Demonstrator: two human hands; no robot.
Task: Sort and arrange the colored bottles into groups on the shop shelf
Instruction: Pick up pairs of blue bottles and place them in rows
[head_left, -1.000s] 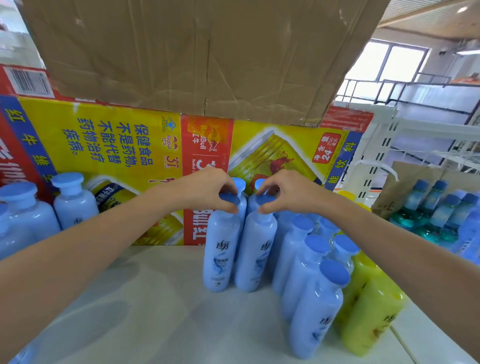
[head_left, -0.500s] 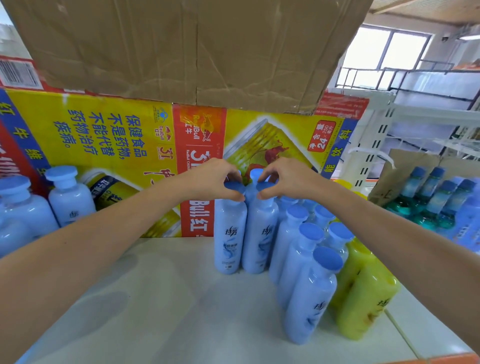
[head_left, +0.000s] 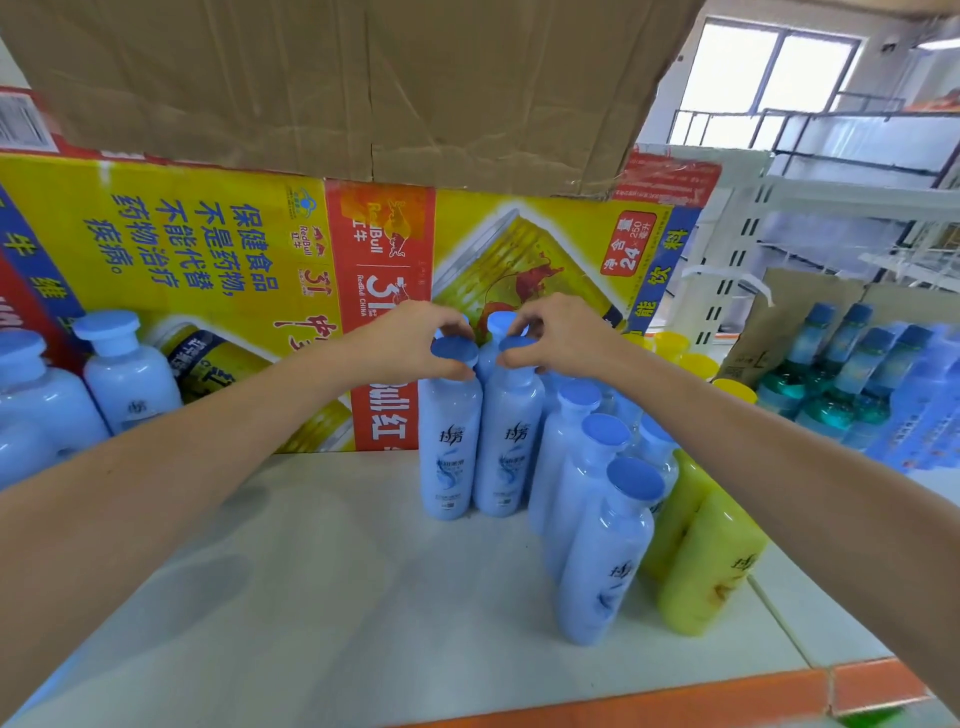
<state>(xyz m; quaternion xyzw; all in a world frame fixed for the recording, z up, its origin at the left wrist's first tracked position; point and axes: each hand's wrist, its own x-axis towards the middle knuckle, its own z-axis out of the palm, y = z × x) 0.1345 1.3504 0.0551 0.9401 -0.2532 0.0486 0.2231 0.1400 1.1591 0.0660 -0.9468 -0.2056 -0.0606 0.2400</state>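
Two light-blue bottles stand side by side on the white shelf (head_left: 291, 597). My left hand (head_left: 410, 338) pinches the blue cap of the left bottle (head_left: 449, 441). My right hand (head_left: 561, 338) pinches the cap of the right bottle (head_left: 506, 447). A third blue cap shows just behind them. To the right, a row of several blue bottles (head_left: 602, 551) runs toward me, with yellow bottles (head_left: 711, 561) beside it.
A yellow and red carton (head_left: 218, 249) forms the back wall, with a brown cardboard box (head_left: 337, 83) on top. More light-blue bottles (head_left: 124, 374) stand at the far left. Teal-and-blue bottles (head_left: 852, 374) fill the neighbouring shelf on the right. An orange shelf edge (head_left: 675, 696) runs along the front.
Both hands have slid the two blue bottles back toward the carton while keeping hold of their caps. The view has shifted slightly, so the front shelf edge now shows.
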